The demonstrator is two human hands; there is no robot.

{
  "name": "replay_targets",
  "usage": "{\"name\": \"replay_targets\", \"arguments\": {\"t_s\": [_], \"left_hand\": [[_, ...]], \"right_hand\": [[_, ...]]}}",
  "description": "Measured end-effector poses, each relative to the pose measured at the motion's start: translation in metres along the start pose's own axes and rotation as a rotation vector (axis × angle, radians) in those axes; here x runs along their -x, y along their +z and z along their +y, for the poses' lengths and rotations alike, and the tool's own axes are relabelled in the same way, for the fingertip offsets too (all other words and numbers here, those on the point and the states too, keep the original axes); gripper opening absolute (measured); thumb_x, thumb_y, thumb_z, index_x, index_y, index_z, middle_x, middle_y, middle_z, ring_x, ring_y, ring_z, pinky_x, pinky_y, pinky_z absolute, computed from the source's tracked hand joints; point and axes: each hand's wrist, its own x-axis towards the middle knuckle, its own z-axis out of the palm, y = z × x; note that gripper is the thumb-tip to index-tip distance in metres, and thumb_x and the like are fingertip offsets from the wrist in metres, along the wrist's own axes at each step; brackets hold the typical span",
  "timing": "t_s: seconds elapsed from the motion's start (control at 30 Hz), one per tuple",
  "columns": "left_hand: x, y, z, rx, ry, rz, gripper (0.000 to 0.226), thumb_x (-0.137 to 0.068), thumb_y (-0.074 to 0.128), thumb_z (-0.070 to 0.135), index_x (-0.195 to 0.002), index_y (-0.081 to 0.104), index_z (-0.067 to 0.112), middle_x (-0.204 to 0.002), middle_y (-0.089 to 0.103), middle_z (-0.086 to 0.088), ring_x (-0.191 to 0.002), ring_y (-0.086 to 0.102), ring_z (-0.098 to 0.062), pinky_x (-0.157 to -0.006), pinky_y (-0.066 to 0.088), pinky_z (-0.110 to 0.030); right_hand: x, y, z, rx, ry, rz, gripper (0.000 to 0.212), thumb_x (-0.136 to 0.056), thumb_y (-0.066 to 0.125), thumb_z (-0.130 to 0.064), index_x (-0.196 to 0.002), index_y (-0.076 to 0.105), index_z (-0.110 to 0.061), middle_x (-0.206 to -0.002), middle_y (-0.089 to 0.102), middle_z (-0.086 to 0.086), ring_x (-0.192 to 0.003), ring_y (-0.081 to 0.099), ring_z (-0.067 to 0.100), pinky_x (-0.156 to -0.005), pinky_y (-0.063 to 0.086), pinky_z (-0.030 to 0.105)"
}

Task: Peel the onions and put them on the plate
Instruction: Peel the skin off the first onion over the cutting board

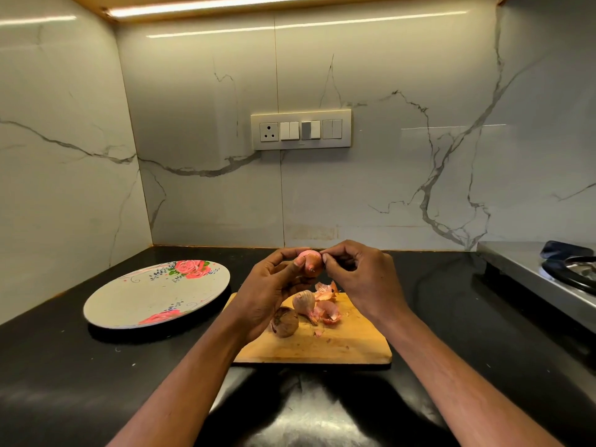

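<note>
the left hand (274, 285) holds a small onion (312, 263) up above the far edge of the wooden cutting board (325, 345), fingers and thumb curled round it so that it sits between the thumb on the near side and the fingertips behind. the onion's long axis runs roughly up and down, a little tilted, with the pink peeled end upward and the stubby root end pointing down toward the board. the right hand (358, 279) comes in from the right at the same height — its thumb and forefinger are pressed together at the onion's upper right shoulder, apparently pinching a bit of papery skin, though the skin itself is too small to make out. so the skin to be pulled lies directly left of the right fingertips, and the likely pull is down along that axis. on the board below lie two more onions, a pale one (304, 302) and a darker brown one (284, 321), beside loose peels (327, 304). the flowered plate (129, 304) sits on the black counter (58, 366) well to the left — nearer the left hand — and nothing lies on it yet.
</note>
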Motion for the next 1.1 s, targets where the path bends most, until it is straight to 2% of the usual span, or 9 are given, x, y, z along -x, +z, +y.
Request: {"name": "replay_targets", "arguments": {"t_s": [0.13, 0.23, 0.37, 0.47, 0.63, 0.83, 0.9, 1.03, 1.1], "left_hand": [[0.0, 0.0, 0.0, 0.023, -0.014, 0.001, 0.029, -0.099, 0.053, 0.013, -0.127, 0.063, 0.014, -0.121, 0.07, -0.009, -0.108, 0.071, -0.023, -0.088, 0.058, -0.03], [0.0, 0.001, 0.002, 0.063, -0.022, 0.011, 0.028, -0.1, 0.051, 0.013, -0.125, 0.064, 0.015, -0.119, 0.07, -0.009, -0.106, 0.071, -0.024, -0.088, 0.058, -0.031], [0.0, 0.0, 0.004, 0.104, -0.026, 0.031, 0.028, -0.101, 0.05, 0.011, -0.124, 0.064, 0.016, -0.12, 0.069, -0.01, -0.107, 0.071, -0.026, -0.088, 0.059, -0.032], [0.001, 0.0, 0.004, 0.095, -0.024, 0.021, 0.028, -0.101, 0.049, 0.011, -0.126, 0.063, 0.015, -0.122, 0.069, -0.011, -0.108, 0.071, -0.025, -0.09, 0.058, -0.032], [0.001, 0.0, 0.003, 0.047, 0.001, 0.012, 0.037, -0.089, 0.061, 0.024, -0.124, 0.065, 0.014, -0.12, 0.07, -0.011, -0.108, 0.07, -0.025, -0.088, 0.058, -0.029], [0.001, 0.0, 0.003, 0.05, 0.006, -0.007, 0.038, -0.088, 0.058, 0.027, -0.123, 0.066, 0.015, -0.114, 0.073, -0.008, -0.103, 0.072, -0.025, -0.086, 0.059, -0.03], [0.001, 0.0, 0.003, 0.034, 0.006, 0.003, 0.037, -0.088, 0.058, 0.03, -0.122, 0.066, 0.017, -0.114, 0.074, -0.007, -0.103, 0.072, -0.023, -0.085, 0.059, -0.029], [0.001, 0.0, 0.004, -0.042, 0.017, 0.054, 0.04, -0.087, 0.058, 0.036, -0.123, 0.066, 0.021, -0.115, 0.073, -0.001, -0.103, 0.07, -0.016, -0.08, 0.056, -0.025], [0.001, 0.0, 0.003, -0.042, 0.025, 0.072, 0.044, -0.086, 0.06, 0.036, -0.126, 0.064, 0.019, -0.117, 0.072, -0.003, -0.107, 0.068, -0.017, -0.082, 0.056, -0.026]], "right_hand": [[-0.001, -0.001, -0.001, -0.04, 0.027, 0.011, 0.011, -0.091, 0.072, -0.021, -0.1, 0.076, -0.018, -0.081, 0.068, -0.018, -0.083, 0.066, -0.007, -0.07, 0.051, 0.006], [-0.002, -0.002, -0.001, -0.112, 0.079, -0.001, 0.013, -0.094, 0.069, -0.019, -0.105, 0.075, -0.017, -0.088, 0.073, -0.009, -0.079, 0.07, -0.001, -0.071, 0.055, 0.011], [-0.003, -0.004, -0.002, -0.227, 0.135, -0.073, 0.019, -0.095, 0.066, -0.023, -0.112, 0.074, -0.018, -0.099, 0.075, -0.004, -0.085, 0.073, 0.006, -0.079, 0.06, 0.023], [-0.003, -0.004, -0.002, -0.169, 0.095, -0.085, 0.021, -0.091, 0.072, -0.028, -0.11, 0.075, -0.02, -0.097, 0.075, -0.007, -0.089, 0.072, 0.005, -0.08, 0.059, 0.02], [-0.003, -0.003, -0.001, -0.186, 0.075, -0.058, 0.016, -0.09, 0.073, -0.022, -0.104, 0.077, -0.017, -0.089, 0.076, -0.005, -0.079, 0.072, 0.003, -0.074, 0.059, 0.019], [-0.004, -0.001, 0.004, -0.087, 0.101, 0.007, 0.009, -0.093, 0.07, -0.02, -0.101, 0.074, -0.018, -0.085, 0.073, -0.007, -0.072, 0.07, 0.003, -0.067, 0.055, 0.013], [-0.004, -0.003, 0.009, -0.013, 0.12, -0.005, 0.009, -0.094, 0.069, -0.02, -0.102, 0.073, -0.018, -0.087, 0.072, -0.009, -0.078, 0.07, 0.005, -0.069, 0.054, 0.013], [-0.002, -0.004, 0.015, 0.166, 0.1, -0.147, 0.016, -0.098, 0.062, -0.026, -0.109, 0.074, -0.021, -0.096, 0.072, -0.01, -0.087, 0.064, 0.002, -0.075, 0.05, 0.013], [-0.002, -0.004, 0.011, 0.141, 0.09, -0.164, 0.022, -0.097, 0.063, -0.033, -0.114, 0.073, -0.023, -0.104, 0.072, -0.01, -0.093, 0.063, 0.002, -0.075, 0.047, 0.008]]}}
